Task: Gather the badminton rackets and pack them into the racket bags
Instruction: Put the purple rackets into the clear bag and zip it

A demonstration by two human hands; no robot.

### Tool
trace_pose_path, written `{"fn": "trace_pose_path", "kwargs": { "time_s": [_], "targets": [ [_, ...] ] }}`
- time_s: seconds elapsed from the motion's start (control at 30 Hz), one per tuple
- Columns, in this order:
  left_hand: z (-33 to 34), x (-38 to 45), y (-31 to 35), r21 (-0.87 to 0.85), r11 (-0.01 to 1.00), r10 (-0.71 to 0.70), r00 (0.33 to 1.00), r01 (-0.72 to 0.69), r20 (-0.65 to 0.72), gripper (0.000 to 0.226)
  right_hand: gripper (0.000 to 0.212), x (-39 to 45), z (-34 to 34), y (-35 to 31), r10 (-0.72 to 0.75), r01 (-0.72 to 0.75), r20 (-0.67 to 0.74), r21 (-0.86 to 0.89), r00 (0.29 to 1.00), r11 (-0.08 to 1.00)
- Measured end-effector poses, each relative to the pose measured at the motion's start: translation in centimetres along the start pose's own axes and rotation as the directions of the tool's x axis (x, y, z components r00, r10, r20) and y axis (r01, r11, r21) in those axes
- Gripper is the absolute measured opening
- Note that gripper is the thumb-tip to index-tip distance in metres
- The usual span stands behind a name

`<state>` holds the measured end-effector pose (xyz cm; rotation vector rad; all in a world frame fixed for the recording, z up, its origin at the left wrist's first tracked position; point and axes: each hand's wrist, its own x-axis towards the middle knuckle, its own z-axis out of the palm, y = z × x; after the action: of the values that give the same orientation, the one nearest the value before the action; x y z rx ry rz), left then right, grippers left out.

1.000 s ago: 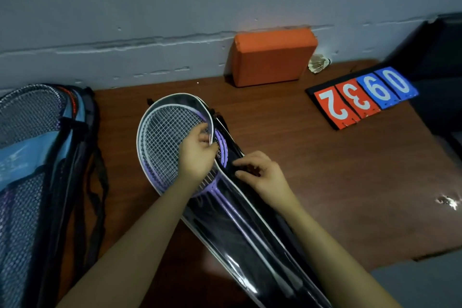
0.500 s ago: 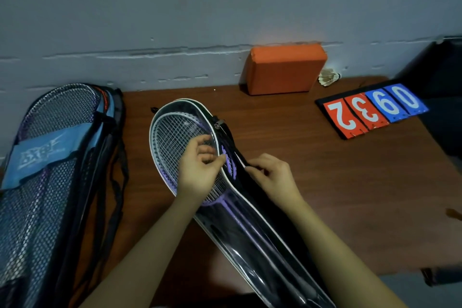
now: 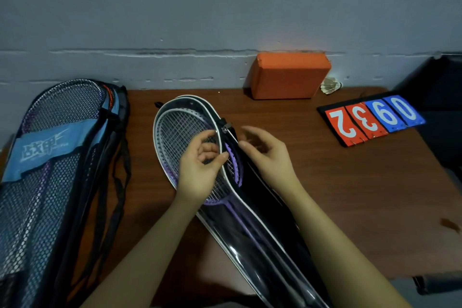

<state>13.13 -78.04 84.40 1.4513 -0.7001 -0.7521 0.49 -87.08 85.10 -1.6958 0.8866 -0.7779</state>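
- Rackets (image 3: 185, 132) with purple frames and white woven strings lie head-up in a glossy black racket bag (image 3: 252, 227) edged with white piping; how many are stacked there I cannot tell.
- Left hand (image 3: 200, 167) rests on the strings, fingers curled, thumb and fingertips pinching the bag's white edge.
- Right hand (image 3: 267, 155) hovers just beside the bag's zipper (image 3: 224, 127), fingers loosely bent, gripping nothing.
- Second bag (image 3: 57, 172), black mesh with a blue fabric band, lies at the far left, with racket heads showing inside.
- Four number cards (image 3: 370, 117), two red and two blue, sit on the right.
- One orange block (image 3: 290, 75) leans on the grey wall (image 3: 225, 7), one shuttlecock (image 3: 330, 85) beside it.
- Brown wooden table (image 3: 337, 195) carries everything.
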Motion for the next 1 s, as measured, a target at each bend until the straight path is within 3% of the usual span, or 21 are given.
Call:
{"fn": "trace_pose_path", "kwargs": {
  "time_s": [0.1,0.23,0.43,0.57,0.63,0.67,0.73,0.83,0.9,1.0],
  "targets": [
    [-0.3,0.0,0.4,0.014,1.0,0.014,0.999,-0.014,0.035,0.048,0.033,1.8,1.1,-1.7,-0.042,0.042,-0.014,0.032,0.999,0.999],
    [-0.9,0.1,0.5,0.029,1.0,0.007,0.998,-0.009,0.058,0.05,0.019,3.4,1.6,-2.8,-0.102,0.102,-0.011,-0.02,0.995,0.995],
    [-1.6,0.5,0.2,-0.005,1.0,-0.021,0.999,0.021,0.044,0.046,0.017,3.7,1.1,-2.2,-0.162,0.181,0.125,-0.16,0.979,0.97],
    [-1.4,1.0,0.3,0.025,0.998,-0.066,0.995,0.064,0.077,0.041,0.009,3.6,1.0,-1.9,-0.291,0.325,0.147,-0.331,0.945,0.886],
    [-1.7,1.6,0.6,0.19,0.982,0.002,0.997,-0.016,0.072,0.048,0.008,3.6,1.0,-1.8,-0.376,0.403,0.152,-0.433,0.914,0.806],
    [-2.1,2.1,0.7,0.319,0.942,0.092,0.994,-0.108,0.065,0.052,0.009,3.5,1.0,-1.7,-0.406,0.425,0.146,-0.465,0.902,0.777],
    [-3.2,3.4,1.2,0.563,0.77,0.28,0.952,-0.3,0.124,0.055,0.011,3.5,1.0,-1.7,-0.445,0.455,0.144,-0.491,0.884,0.743],
    [-4.4,5.7,2.0,0.726,0.507,0.316,0.883,-0.465,0.346,0.043,0.013,3.6,1.1,-1.6,-0.475,0.484,0.156,-0.496,0.866,0.721],
    [-4.8,6.8,2.1,0.722,0.445,0.284,0.848,-0.53,0.447,0.037,0.012,3.8,1.2,-1.4,-0.491,0.49,0.139,-0.491,0.86,0.72],
    [-5.1,7.7,1.9,0.696,0.427,0.316,0.816,-0.577,0.483,0.033,0.012,4.0,1.4,-1.1,-0.497,0.485,0.116,-0.492,0.86,0.723]
  ]
}}
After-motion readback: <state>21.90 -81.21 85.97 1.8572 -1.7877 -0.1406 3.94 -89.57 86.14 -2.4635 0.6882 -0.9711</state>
